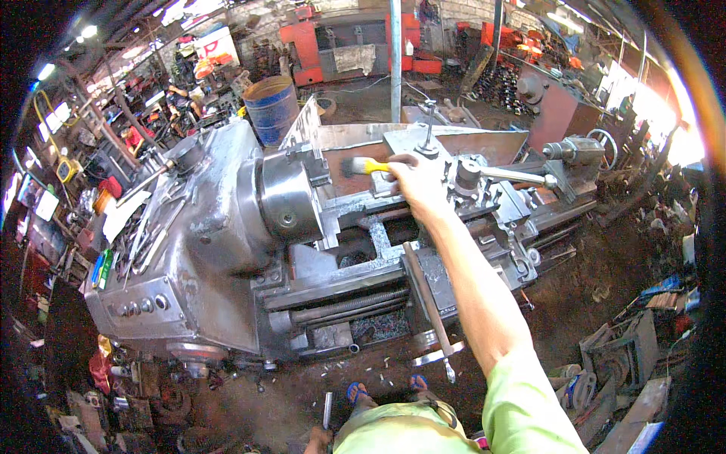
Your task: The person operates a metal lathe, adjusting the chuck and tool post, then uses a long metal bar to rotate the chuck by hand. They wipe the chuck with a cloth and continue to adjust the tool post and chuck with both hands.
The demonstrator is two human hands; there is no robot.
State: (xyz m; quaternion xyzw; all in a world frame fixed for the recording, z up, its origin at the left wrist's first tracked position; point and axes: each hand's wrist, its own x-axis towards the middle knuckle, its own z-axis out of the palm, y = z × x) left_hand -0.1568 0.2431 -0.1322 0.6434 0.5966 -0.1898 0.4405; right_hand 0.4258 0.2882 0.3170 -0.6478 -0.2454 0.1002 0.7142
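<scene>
Over the bed of a metal lathe [393,253], my right hand [414,181] is closed round the yellow handle of a paintbrush [370,165]. Its dark bristles point left, toward the lathe's chuck [287,200]. Just right of the hand sit the tool post [467,175] and its lever handle [514,177]. Low in the picture, beside my body, my left hand [318,439] grips a short shiny metal rod [327,410] that points up. Part of that hand is cut off by the lower edge.
Long tools and metal strips [155,227] lie on the headstock. Metal chips [382,327] lie below the bed. A blue drum [271,110] stands behind, near a pole [395,60]. The tailstock [576,150] is at right. Scrap parts [620,356] crowd the floor. A person [181,102] is far left.
</scene>
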